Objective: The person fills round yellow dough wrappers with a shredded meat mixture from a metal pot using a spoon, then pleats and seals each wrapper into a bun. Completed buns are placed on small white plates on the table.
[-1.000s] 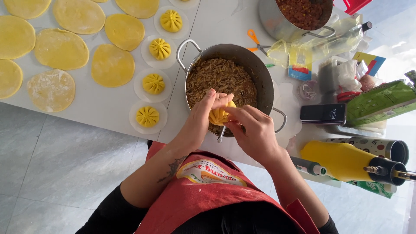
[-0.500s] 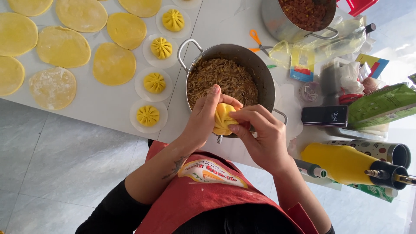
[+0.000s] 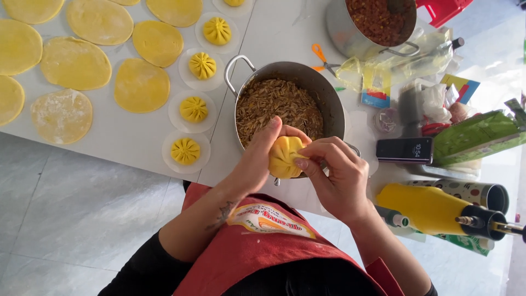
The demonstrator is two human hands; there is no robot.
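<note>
A half-folded yellow dumpling (image 3: 284, 155) sits between both hands above the near rim of a steel pot (image 3: 323, 93) full of brown shredded filling. My left hand (image 3: 257, 159) cups the dumpling from the left and below. My right hand (image 3: 337, 172) pinches its pleated edge with thumb and fingertips. To the left, several finished pleated yellow dumplings (image 3: 185, 151) rest on round white paper discs on the white table (image 3: 137, 142).
Flat yellow dough rounds (image 3: 141, 85) cover the table's left part. A second pot (image 3: 372, 24) of reddish filling stands at the back, with orange scissors (image 3: 322, 57) nearby. A phone (image 3: 404, 150), plastic bags, a green package and a yellow bottle (image 3: 430, 208) crowd the right side.
The dumpling has been turned and closed further between my hands, showing more pleats. Both hands stay over the pot's near rim.
</note>
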